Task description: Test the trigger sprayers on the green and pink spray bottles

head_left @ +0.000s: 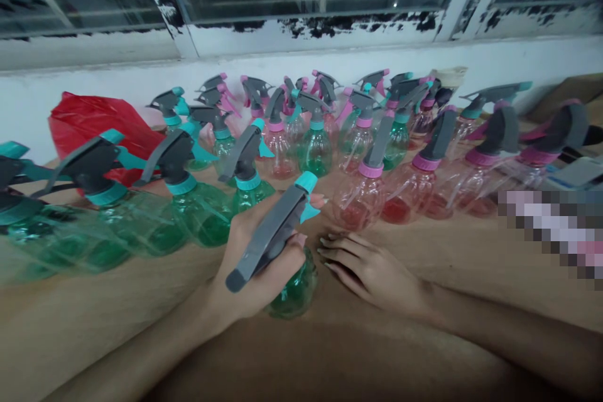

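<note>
My left hand [257,264] is wrapped round a green spray bottle [294,292] with a grey trigger head [271,232] and a teal nozzle. The bottle stands on the brown table [141,301] just in front of me. My right hand [370,270] lies flat on the table right beside the bottle, fingers stretched toward it and holding nothing.
Several green spray bottles [198,213] with teal collars crowd the left. Several pink ones [367,198] with pink collars fill the middle and right. A red plastic bag [89,122] lies at the back left, under a white windowsill [301,66]. A blurred patch sits at the right.
</note>
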### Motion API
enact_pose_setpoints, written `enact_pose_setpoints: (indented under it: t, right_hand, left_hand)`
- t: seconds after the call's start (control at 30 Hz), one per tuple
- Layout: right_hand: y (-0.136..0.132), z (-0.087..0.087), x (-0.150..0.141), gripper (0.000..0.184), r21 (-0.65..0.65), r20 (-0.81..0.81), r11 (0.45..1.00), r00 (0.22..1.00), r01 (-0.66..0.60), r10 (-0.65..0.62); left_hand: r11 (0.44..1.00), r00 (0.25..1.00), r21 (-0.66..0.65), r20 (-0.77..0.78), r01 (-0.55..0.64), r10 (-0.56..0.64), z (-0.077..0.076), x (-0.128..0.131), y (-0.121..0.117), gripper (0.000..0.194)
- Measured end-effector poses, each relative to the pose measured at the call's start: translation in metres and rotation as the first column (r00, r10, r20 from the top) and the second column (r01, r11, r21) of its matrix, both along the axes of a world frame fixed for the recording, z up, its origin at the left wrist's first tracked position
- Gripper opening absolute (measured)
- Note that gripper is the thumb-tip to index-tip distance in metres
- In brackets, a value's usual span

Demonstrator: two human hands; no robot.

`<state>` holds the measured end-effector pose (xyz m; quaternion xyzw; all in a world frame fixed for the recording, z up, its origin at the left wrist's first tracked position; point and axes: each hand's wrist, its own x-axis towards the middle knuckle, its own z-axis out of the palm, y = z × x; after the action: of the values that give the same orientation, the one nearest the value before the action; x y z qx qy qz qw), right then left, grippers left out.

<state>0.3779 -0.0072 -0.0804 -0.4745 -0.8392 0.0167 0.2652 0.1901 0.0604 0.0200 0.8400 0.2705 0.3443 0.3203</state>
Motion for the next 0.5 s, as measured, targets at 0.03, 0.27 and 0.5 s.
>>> enact_pose_setpoints:
  t: [0.03, 0.27, 0.5]
  right_hand:
    - [0.0000, -0.0002, 0.0001, 0.028, 0.000, 0.000, 1.000, 1.000, -0.003, 0.003]
    - [0.0000, -0.0021, 0.0006, 0.029, 0.002, 0.015, 1.000, 1.000, -0.011, 0.011]
    - [-0.0005, -0.0010, -0.0006, 0.029, 0.005, -0.008, 1.000, 1.000, -0.003, 0.003]
  left_hand:
    - [1.000, 1.000, -0.010, -0.009, 0.010, -0.010, 0.0012, -0.0002, -0.0005, 0.026]
    - [0.999, 1.000, 0.044, -0.025, -0.008, 0.009, 0.0081, -0.0018, -0.0025, 0.011]
    - [0.998, 0.998, 0.054, -0.063, 0.017, -0.013, 0.0095, -0.0018, -0.0013, 0.011]
